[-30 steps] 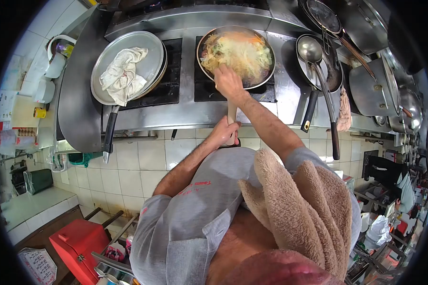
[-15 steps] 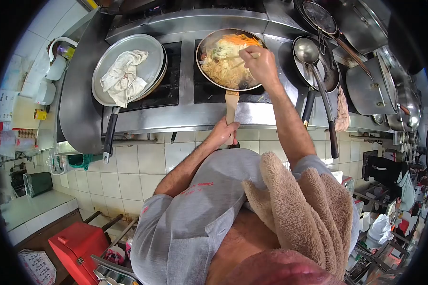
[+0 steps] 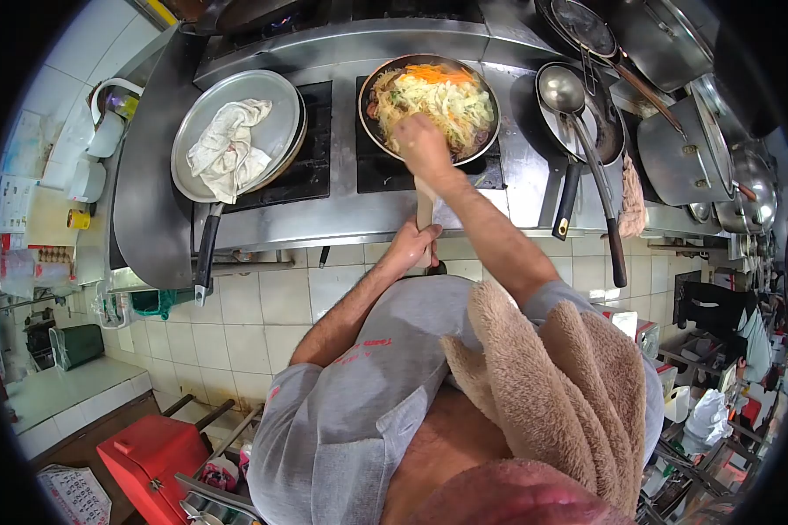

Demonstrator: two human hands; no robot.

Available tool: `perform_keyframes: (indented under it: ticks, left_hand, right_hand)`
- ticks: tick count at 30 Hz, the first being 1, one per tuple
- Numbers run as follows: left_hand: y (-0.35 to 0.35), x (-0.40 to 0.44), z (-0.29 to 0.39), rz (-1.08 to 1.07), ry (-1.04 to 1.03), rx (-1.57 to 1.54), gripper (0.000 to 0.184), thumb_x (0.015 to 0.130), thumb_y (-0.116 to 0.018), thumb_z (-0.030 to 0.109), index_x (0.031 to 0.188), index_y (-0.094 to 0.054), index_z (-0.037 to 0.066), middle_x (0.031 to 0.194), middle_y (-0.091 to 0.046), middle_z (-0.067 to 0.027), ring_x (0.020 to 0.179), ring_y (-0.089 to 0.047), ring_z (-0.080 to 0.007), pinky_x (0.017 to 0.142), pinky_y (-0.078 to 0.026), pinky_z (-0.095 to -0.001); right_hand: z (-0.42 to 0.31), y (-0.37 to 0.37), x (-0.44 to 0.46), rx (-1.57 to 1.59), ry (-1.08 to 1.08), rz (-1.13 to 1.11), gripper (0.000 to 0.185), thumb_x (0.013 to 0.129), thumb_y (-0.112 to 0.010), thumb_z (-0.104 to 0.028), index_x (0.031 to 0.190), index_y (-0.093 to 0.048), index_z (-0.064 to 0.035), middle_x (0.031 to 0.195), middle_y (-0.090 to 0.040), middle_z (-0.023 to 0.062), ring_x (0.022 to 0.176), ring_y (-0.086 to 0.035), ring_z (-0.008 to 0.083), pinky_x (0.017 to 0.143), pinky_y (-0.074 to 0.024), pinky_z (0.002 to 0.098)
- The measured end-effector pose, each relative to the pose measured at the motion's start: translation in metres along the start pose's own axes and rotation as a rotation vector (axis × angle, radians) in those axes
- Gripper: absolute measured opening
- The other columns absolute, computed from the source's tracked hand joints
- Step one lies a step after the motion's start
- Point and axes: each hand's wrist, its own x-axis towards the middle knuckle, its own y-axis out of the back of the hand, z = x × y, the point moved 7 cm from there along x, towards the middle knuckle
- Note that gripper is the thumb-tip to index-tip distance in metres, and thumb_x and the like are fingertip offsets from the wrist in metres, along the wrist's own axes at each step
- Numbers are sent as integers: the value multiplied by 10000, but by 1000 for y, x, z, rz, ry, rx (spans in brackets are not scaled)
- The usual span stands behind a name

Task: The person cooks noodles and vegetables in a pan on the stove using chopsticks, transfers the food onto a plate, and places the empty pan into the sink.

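A round frying pan (image 3: 496, 122) rests on the stove burner. It holds noodles (image 3: 385, 122), shredded cabbage (image 3: 442, 103), strips of carrot (image 3: 436, 73) and darker bits at the edge. My left hand (image 3: 411, 244) is wrapped round the pan's pale handle (image 3: 425, 208), near my belly. Over the near left part of the food is my right hand (image 3: 422, 143), closed and slightly blurred. It grips the chopsticks seen half a second earlier; they are mostly hidden now by the hand and the food.
Left of the pan, a folded white cloth (image 3: 229, 149) lies on a metal lid (image 3: 267, 87) over another pan. To the right are a ladle (image 3: 562, 91) in a dark pan (image 3: 617, 144) and large pots (image 3: 687, 157). A brown towel (image 3: 560, 376) hangs over my shoulder.
My right hand has moved left and toward me with the chopsticks, from the pan's right side. More cabbage and carrot show on top. My left hand stays on the handle.
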Motion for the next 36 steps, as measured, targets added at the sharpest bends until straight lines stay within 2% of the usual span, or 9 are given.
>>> perform_keyframes:
  ticks: [1, 3, 8, 11, 16, 22, 33, 35, 36]
  left_hand:
    - [1, 0, -2, 2, 17, 8, 255, 874, -525, 183, 984, -421, -23, 634, -519, -69, 433, -554, -176, 402, -447, -301]
    - [0, 1, -3, -5, 35, 11, 249, 875, -529, 186, 972, -420, -16, 633, -519, -67, 434, -553, -175, 404, -445, -299]
    - [-4, -3, 1, -39, -18, -32, 236, 880, -541, 215, 929, -416, 21, 637, -512, -50, 442, -546, -166, 417, -442, -294]
    - [-3, -3, 1, -39, 2, -57, 239, 883, -540, 218, 934, -411, 23, 640, -508, -48, 439, -540, -160, 412, -439, -289]
    - [-4, -3, -4, -10, 42, -92, 228, 877, -543, 234, 930, -436, 39, 649, -501, -40, 440, -511, -146, 401, -405, -261]
    - [-3, -1, -3, 15, 44, -48, 231, 882, -539, 242, 929, -439, 39, 651, -502, -38, 445, -515, -144, 402, -408, -262]
    - [-3, -1, -5, -16, 45, -65, 271, 882, -556, 240, 946, -393, 33, 664, -508, -45, 442, -531, -147, 411, -442, -283]
    - [-3, -3, -2, -3, 54, -64, 244, 882, -546, 232, 940, -415, 35, 658, -511, -42, 446, -527, -149, 414, -424, -272]
    - [-4, -4, -2, 9, 65, -59, 218, 882, -536, 223, 935, -436, 37, 651, -513, -40, 451, -524, -151, 416, -407, -261]
  right_hand:
    - [3, 20, 4, -3, -3, -2, 99, 822, -570, -91, 784, -619, -15, 785, -574, 133, 664, -584, 304, 661, -494, 388]
    - [37, 69, 6, 451, -383, 37, 97, 806, -634, -100, 812, -646, -4, 808, -628, 124, 721, -618, 255, 681, -496, 327]
    - [93, 124, -19, 618, -558, -244, 109, 816, -655, -99, 840, -647, 7, 770, -606, 37, 707, -562, 99, 635, -454, 245]
    - [87, 134, -34, 509, -486, -362, 89, 813, -650, -84, 818, -640, 5, 759, -591, 33, 702, -550, 103, 631, -447, 255]
    - [57, 111, -54, 405, -88, -430, 44, 744, -621, -30, 740, -582, -10, 730, -564, 104, 695, -573, 274, 628, -488, 355]
    - [68, 52, -71, 140, 140, -180, 61, 721, -571, -29, 722, -511, -43, 738, -487, 101, 729, -546, 295, 606, -491, 390]
    - [89, 45, -31, 198, -2, -143, 29, 743, -569, -55, 731, -574, -29, 754, -544, 113, 750, -568, 296, 666, -487, 383]
    - [93, 78, -10, 332, -210, -119, 100, 771, -585, -84, 739, -622, 2, 733, -594, 138, 703, -596, 306, 646, -489, 370]
    - [98, 91, 0, 346, -292, -138, 126, 771, -642, -107, 818, -655, 9, 786, -650, 144, 715, -639, 236, 660, -492, 310]
